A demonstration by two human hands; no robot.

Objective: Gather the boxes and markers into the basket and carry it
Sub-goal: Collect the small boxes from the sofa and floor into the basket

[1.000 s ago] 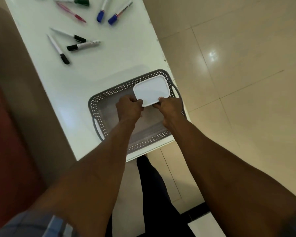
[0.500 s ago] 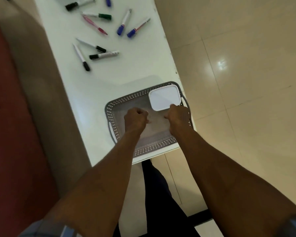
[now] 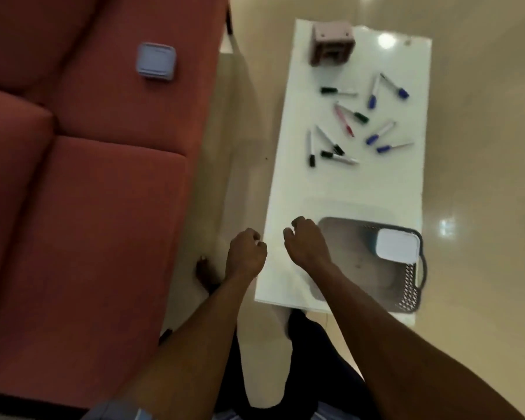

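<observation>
Grey basket (image 3: 412, 294) overhangs the table (image 3: 346, 189) near right corner with white box (image 3: 396, 245) inside, so a knock could tip it; markers (image 3: 358, 122) scattered mid-table, pink box (image 3: 332, 43) far end, both hands (image 3: 246, 256) (image 3: 303, 242) loosely curled, empty.

Two bare forearms reach forward, both hands empty and loosely curled

The left hand (image 3: 245, 255) hangs knuckles up, fingers folded lightly under, gripping nothing; the right hand (image 3: 304, 241) sits just beside it, slightly farther forward, fingers likewise bent inward and thumb tucked near the forefinger, nothing in its grasp; a narrow gap parts the two hands; both wrists run straight into bare forearms that angle inward from the lower corners, the right forearm thicker in view and closer to the camera; a blurred sleeve edge shows at the left elbow.
</observation>
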